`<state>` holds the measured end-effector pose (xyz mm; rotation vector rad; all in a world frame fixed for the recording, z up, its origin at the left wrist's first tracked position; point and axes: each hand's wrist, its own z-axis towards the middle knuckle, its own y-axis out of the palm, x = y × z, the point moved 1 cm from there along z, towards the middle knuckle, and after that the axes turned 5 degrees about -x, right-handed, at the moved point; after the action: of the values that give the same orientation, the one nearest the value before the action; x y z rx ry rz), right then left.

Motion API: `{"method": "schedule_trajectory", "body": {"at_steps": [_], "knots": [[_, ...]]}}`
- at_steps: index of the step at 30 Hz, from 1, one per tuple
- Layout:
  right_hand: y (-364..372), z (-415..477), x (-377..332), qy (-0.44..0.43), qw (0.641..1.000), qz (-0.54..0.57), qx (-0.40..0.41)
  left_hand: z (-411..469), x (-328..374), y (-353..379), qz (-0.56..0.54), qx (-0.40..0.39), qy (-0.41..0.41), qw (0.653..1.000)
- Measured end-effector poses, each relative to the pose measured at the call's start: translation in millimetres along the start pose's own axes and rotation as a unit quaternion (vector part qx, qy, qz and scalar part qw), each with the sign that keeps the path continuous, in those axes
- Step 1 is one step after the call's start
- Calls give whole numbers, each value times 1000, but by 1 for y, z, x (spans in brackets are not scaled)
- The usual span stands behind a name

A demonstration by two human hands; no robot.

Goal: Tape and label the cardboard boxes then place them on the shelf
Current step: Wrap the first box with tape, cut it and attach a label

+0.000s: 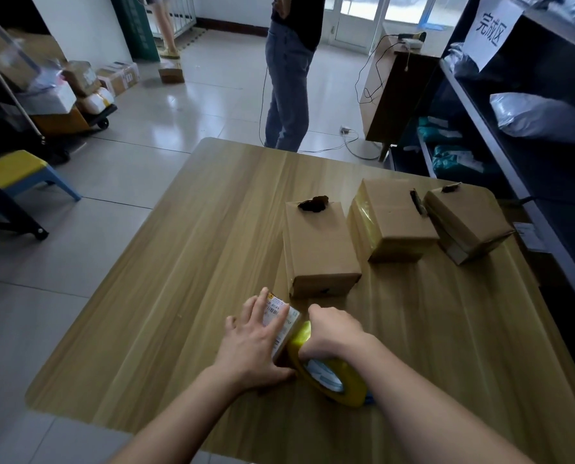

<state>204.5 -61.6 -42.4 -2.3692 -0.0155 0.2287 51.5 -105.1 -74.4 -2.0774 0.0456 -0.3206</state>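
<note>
The cardboard box (289, 324) we are taping lies on the wooden table (179, 296) under our left hand (251, 343). That hand's fingers are straight and spread over the box's white printed label (274, 304), pressing it flat. Against the box's right side, our right hand (333, 333) is curled tight round the top of the yellow tape roll (343, 383). The roll stands on edge on the table and touches the box. Just beyond our hands stands a taller plain carton (319, 249), with a dark ragged patch at its far top edge. Farther out and to the right of it sit a second carton (393, 222), wrapped with clear tape on its left face, and a third carton (466, 222). These two stand close together near the table's far right corner. Past them, along the right, runs a dark shelf (500, 135) that carries a white bag (537, 115) and a paper sign (492, 31). Beyond the table's far edge, a person in jeans (289, 85) stands on the tiled floor. Well off to our left are a yellow-topped stool (15, 169) and a cart (78, 118) piled with parcels.
</note>
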Motion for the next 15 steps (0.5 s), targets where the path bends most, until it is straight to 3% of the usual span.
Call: {"method": "schedule_trajectory", "body": {"at_steps": [9, 15], "knots": [[-2, -12, 5, -46, 995, 83, 15, 22, -30, -19, -66, 18, -57, 996], [-6, -17, -5, -96, 983, 138, 74, 30, -62, -47, -246, -40, -29, 968]]}}
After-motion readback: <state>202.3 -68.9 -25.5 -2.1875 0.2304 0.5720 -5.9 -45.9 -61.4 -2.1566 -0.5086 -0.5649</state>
